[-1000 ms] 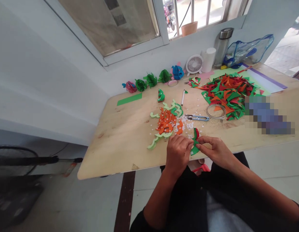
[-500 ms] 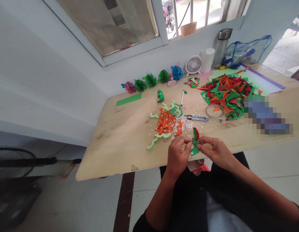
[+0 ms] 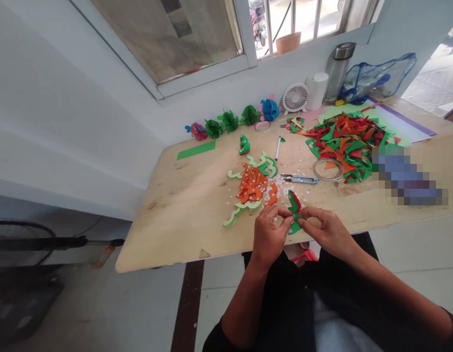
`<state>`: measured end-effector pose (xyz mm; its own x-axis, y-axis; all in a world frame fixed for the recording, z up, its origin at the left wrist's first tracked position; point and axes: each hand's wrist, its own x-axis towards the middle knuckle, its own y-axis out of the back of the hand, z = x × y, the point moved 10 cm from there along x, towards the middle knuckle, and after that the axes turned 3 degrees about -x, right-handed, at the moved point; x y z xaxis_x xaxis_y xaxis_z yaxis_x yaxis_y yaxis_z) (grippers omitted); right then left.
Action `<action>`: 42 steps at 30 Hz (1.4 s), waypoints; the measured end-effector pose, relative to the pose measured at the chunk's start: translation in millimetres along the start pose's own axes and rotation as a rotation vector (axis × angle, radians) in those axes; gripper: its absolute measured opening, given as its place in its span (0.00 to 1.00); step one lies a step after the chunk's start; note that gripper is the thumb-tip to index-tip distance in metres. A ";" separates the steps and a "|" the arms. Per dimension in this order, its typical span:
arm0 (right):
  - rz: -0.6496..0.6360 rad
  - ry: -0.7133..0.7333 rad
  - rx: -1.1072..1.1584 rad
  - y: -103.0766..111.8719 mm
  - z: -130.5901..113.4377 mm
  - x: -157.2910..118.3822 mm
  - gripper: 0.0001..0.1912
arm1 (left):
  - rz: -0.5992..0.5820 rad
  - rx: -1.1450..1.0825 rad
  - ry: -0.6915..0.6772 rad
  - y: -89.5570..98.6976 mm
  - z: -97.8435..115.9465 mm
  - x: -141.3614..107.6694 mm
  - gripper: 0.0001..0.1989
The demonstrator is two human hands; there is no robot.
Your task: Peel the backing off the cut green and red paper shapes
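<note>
Close to the table's front edge, my right hand [image 3: 327, 231] pinches a wavy green paper cutout [image 3: 292, 199] with red paper showing along one side. The thumb and forefinger of my left hand [image 3: 269, 235] are pressed together at the cutout's left edge. Whether a tiny white bit is also between them is too small to tell. Just beyond the hands are orange paper cutouts [image 3: 252, 183] with white squares on them. Pale green wavy strips [image 3: 231, 218] and scattered white paper scraps [image 3: 285, 190] lie around these. A folded green cutout [image 3: 244, 144] rests farther back.
Blue-handled thread snips [image 3: 303, 180], a tape roll [image 3: 339, 177] and a white pen [image 3: 277, 148] lie mid-table. Red, orange and green paper offcuts [image 3: 353, 129] are heaped at the right. Paper figures [image 3: 229, 121], a small fan [image 3: 295, 98] and a glass bottle [image 3: 336, 78] line the wall.
My left fingertips have moved slightly right, against the green paper cutout. The cutout's upper end has tilted a little to the left. The view has shifted slightly.
</note>
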<state>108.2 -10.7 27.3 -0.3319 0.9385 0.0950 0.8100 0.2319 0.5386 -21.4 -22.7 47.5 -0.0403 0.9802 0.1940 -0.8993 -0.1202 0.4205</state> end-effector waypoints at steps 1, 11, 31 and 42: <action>0.001 -0.009 0.005 -0.2 0.0 -0.6 0.09 | -0.007 -0.003 0.001 -0.1 -0.7 0.6 0.03; -0.100 -0.068 0.157 -14.2 0.6 -0.3 0.16 | -0.139 0.128 -0.093 -5.6 8.8 0.0 0.04; 0.144 -0.068 -0.042 -1.8 8.5 -0.5 0.16 | -0.009 0.459 -0.384 -18.0 32.4 -15.1 0.07; 0.134 -0.086 -0.003 -1.5 8.5 5.3 0.17 | 0.111 0.455 -0.512 -14.7 37.9 -23.3 0.07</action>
<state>109.3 -3.9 19.9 -0.1781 0.9795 0.0943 0.8429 0.1024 0.5283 9.3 -49.7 70.3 0.1897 0.7738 0.6043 -0.6250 -0.3795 0.6822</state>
